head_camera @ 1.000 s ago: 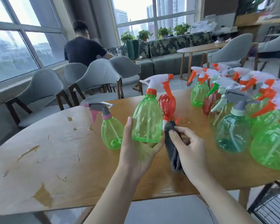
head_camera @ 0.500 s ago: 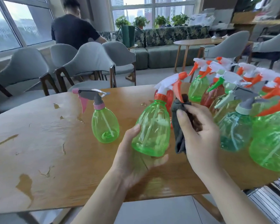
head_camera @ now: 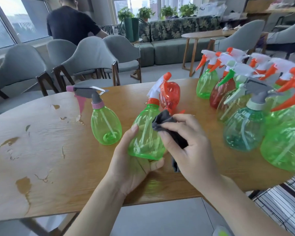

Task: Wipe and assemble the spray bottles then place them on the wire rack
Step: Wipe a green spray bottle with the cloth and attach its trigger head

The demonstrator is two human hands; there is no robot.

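Observation:
My left hand (head_camera: 133,166) cups the base of a green spray bottle (head_camera: 143,138) with a white and orange trigger head, tilted away from me above the wooden table (head_camera: 41,150). My right hand (head_camera: 192,150) grips a dark grey cloth (head_camera: 169,126) and presses it against the bottle's right side. A red bottle (head_camera: 170,94) stands just behind it. A green bottle with a grey and pink trigger head (head_camera: 106,125) stands to the left. A corner of the wire rack (head_camera: 283,206) shows at the lower right, below the table edge.
Several assembled green, red and teal spray bottles (head_camera: 245,130) crowd the table's right side. Grey chairs (head_camera: 92,58) stand behind the table, and a person in a dark shirt (head_camera: 70,23) sits with their back to me near the window. Another table (head_camera: 208,34) stands farther back.
The cloth in my right hand has slid from the trigger head down onto the bottle's body. The bottle has tilted further away in my left hand.

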